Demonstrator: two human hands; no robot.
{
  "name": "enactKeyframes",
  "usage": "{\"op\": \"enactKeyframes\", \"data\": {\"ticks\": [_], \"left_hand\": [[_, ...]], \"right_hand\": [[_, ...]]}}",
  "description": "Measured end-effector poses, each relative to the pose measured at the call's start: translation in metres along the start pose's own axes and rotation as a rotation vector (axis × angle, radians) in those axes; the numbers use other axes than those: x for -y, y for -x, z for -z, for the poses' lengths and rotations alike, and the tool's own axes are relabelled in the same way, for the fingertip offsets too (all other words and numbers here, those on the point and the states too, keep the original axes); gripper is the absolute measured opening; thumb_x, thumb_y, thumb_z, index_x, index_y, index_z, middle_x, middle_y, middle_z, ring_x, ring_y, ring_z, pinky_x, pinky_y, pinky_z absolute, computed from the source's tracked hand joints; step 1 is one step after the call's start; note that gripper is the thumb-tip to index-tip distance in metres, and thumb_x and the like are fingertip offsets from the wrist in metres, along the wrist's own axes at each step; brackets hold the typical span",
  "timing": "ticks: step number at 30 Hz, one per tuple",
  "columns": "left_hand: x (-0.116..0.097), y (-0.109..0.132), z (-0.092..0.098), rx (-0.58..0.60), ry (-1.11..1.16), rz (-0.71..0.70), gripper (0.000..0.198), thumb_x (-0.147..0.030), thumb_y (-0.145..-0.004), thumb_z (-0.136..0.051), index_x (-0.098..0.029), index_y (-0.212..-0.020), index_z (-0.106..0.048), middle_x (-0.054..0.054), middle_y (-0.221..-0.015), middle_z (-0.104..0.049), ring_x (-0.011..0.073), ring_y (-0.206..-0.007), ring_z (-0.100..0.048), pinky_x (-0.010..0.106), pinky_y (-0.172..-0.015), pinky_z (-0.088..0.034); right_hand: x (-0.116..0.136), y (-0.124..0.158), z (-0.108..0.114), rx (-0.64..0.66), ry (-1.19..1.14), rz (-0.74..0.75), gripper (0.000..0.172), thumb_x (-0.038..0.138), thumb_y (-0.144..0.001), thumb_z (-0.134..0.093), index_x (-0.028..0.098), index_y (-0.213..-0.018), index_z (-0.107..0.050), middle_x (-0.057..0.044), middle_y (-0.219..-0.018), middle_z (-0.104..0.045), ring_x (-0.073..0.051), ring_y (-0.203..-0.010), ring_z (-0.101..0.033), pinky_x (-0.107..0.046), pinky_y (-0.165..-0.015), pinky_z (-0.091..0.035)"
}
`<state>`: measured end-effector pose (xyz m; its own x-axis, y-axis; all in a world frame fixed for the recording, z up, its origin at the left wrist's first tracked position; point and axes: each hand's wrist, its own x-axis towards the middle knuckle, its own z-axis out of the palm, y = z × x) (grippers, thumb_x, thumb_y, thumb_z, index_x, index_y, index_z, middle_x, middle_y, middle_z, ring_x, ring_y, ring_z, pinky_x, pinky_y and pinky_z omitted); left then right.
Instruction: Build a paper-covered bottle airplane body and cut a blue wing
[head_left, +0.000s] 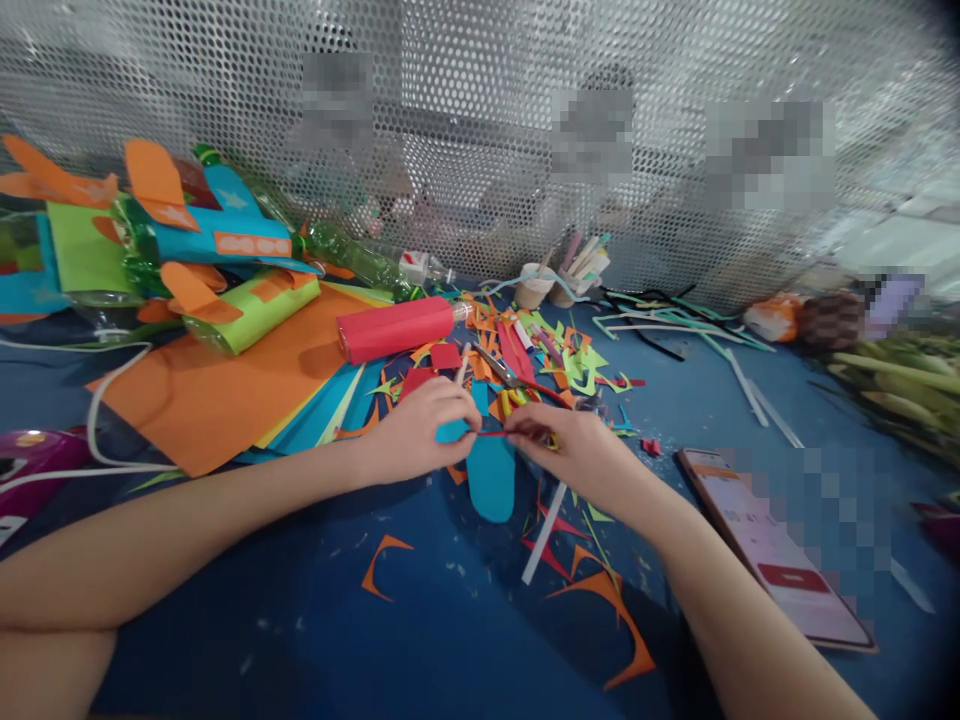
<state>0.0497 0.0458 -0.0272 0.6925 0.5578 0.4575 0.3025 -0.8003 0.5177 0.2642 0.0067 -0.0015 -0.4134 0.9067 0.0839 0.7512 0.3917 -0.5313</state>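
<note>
My left hand (pixel 420 432) and my right hand (pixel 574 448) face each other over the blue table, fingertips pinched. A thin red paper strip (pixel 492 434) stretches between them, one end in each hand. Just below it lies a blue rounded paper cutout (pixel 491 488). A small blue paper piece (pixel 451 431) shows at my left fingers; whether they touch it I cannot tell. Beyond the hands are scissors (pixel 495 366), partly covered by scraps. A red-wrapped bottle (pixel 397 330) lies on its side behind my left hand.
Paper scraps (pixel 585 360) pile up behind the hands. Left are coloured sheets (pixel 225 400), bottle-and-paper planes (pixel 225 235), a white cord (pixel 97 410) and a purple tool (pixel 37 470). A phone (pixel 780 560) lies right. Cups (pixel 532 288) stand by the perforated metal screen (pixel 465 120).
</note>
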Motion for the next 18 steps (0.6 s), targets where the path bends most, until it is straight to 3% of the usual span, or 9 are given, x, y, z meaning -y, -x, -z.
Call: {"op": "enactKeyframes", "data": {"ticks": [4, 6, 10, 18], "left_hand": [[-0.002, -0.002, 0.002, -0.045, 0.447, 0.184, 0.035, -0.023, -0.075, -0.061, -0.019, -0.106, -0.045, 0.006, -0.100, -0.056, 0.0149, -0.092, -0.056, 0.033, -0.081, -0.047], [-0.002, -0.003, 0.001, -0.050, 0.567, 0.209, 0.032, -0.022, -0.076, -0.060, -0.018, -0.104, -0.046, 0.007, -0.102, -0.056, 0.0147, -0.094, -0.057, 0.032, -0.083, -0.048], [-0.009, -0.004, 0.004, -0.086, 0.573, 0.218, 0.013, -0.023, -0.082, -0.054, -0.016, -0.093, -0.054, 0.004, -0.094, -0.057, 0.0125, -0.088, -0.057, 0.030, -0.080, -0.048], [-0.013, -0.004, 0.006, -0.132, 0.613, 0.258, 0.011, -0.022, -0.081, -0.056, -0.016, -0.088, -0.058, 0.001, -0.084, -0.059, 0.0103, -0.080, -0.057, 0.025, -0.074, -0.049]], "right_hand": [[0.009, 0.001, 0.004, -0.165, -0.081, -0.001, 0.015, 0.024, -0.084, -0.050, 0.022, -0.093, -0.062, -0.001, -0.089, -0.068, -0.014, -0.080, -0.064, -0.027, -0.073, -0.051], [0.012, 0.002, 0.003, -0.226, -0.088, 0.029, 0.015, 0.025, -0.084, -0.051, 0.022, -0.094, -0.062, -0.002, -0.090, -0.068, -0.014, -0.082, -0.064, -0.027, -0.075, -0.051], [0.015, 0.003, 0.000, -0.303, -0.066, 0.120, 0.020, 0.024, -0.085, -0.052, 0.023, -0.103, -0.060, -0.002, -0.094, -0.067, -0.013, -0.084, -0.063, -0.028, -0.078, -0.050], [0.012, 0.004, 0.002, -0.323, -0.008, 0.293, 0.023, 0.019, -0.086, -0.049, 0.025, -0.103, -0.064, -0.003, -0.093, -0.067, -0.014, -0.085, -0.061, -0.030, -0.077, -0.051]]}}
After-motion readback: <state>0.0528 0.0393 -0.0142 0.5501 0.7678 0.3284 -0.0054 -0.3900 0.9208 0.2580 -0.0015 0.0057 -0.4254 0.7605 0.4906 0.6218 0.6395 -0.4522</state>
